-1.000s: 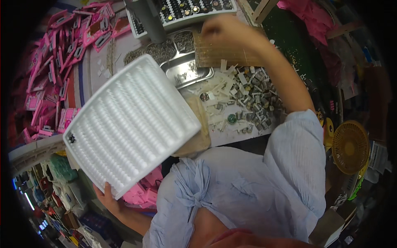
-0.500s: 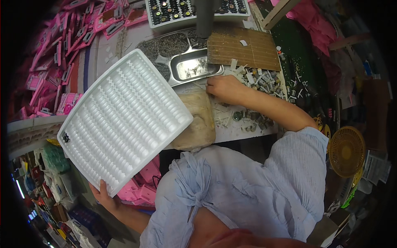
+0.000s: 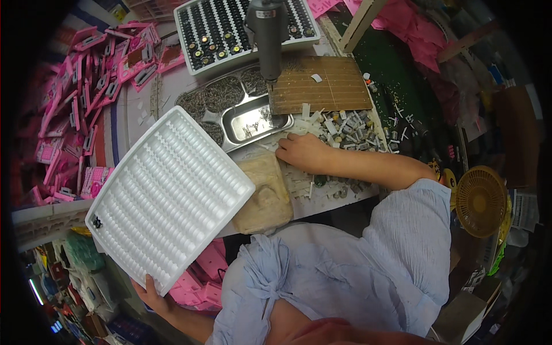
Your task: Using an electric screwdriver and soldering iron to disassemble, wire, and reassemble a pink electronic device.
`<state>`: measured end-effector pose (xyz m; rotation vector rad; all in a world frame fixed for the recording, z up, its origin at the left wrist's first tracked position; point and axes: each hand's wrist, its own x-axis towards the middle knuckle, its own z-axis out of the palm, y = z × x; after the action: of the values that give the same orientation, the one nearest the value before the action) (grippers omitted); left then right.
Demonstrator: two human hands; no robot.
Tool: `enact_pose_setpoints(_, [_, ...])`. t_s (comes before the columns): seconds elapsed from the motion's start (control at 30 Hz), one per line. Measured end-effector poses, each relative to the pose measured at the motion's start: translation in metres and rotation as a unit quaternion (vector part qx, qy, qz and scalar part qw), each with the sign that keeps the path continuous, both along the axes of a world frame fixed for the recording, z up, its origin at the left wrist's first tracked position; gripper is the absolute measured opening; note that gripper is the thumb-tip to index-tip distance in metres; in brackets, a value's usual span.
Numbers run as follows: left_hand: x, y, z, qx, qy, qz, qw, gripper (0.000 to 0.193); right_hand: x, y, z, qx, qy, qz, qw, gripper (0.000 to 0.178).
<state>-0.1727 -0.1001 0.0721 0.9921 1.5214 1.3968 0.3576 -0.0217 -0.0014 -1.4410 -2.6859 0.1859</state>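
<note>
A white moulded tray (image 3: 172,192) with rows of rounded pockets lies tilted at the left, partly over the table edge. My left hand (image 3: 152,296) grips its lower corner, fingertips on the rim. One small black piece (image 3: 96,221) sits at the tray's left corner; the other pockets look bare. My right hand (image 3: 299,152) rests on the worktable with its fingers curled, between a tan padded block (image 3: 261,195) and a metal compartment tray (image 3: 227,129). Whatever its fingers may hold is hidden. Close by it lies a pile of small grey and white parts (image 3: 351,129).
A grey powered screwdriver (image 3: 267,40) hangs above the metal tray, which holds many small screws. Behind stands a white tray of black parts (image 3: 230,37). Corrugated cardboard (image 3: 322,86) lies to the right. Pink plastic casings (image 3: 75,121) are heaped at left; a brown basket (image 3: 482,201) is at right.
The whole view has shifted, so the table and its things appear lower and slightly left. My hands and the white tray have hardly moved relative to the table.
</note>
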Motion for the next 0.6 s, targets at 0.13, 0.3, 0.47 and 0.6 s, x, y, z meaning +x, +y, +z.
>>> enact_pose_setpoints(0.13, [0.002, 0.005, 0.002, 0.0, 0.035, 0.0, 0.999, 0.06, 0.0, 0.0, -0.008, -0.004, 0.005, -0.003, 1.0, 0.013])
enact_pose_setpoints(0.3, [0.005, 0.0, 0.003, 0.003, 0.008, 0.007, 1.0, 0.06, 0.011, 0.016, -0.001, -0.031, 0.154, -0.023, 0.987, 0.014])
enact_pose_setpoints(0.47, [-0.002, 0.0, -0.001, -0.014, 0.007, 0.013, 1.0, 0.062, 0.029, 0.028, 0.009, -0.079, 0.163, 0.007, 0.983, 0.012])
enact_pose_setpoints(0.6, [0.007, -0.006, 0.002, -0.008, 0.034, 0.047, 0.998, 0.057, 0.022, 0.026, 0.012, -0.062, 0.115, -0.03, 0.991, 0.009])
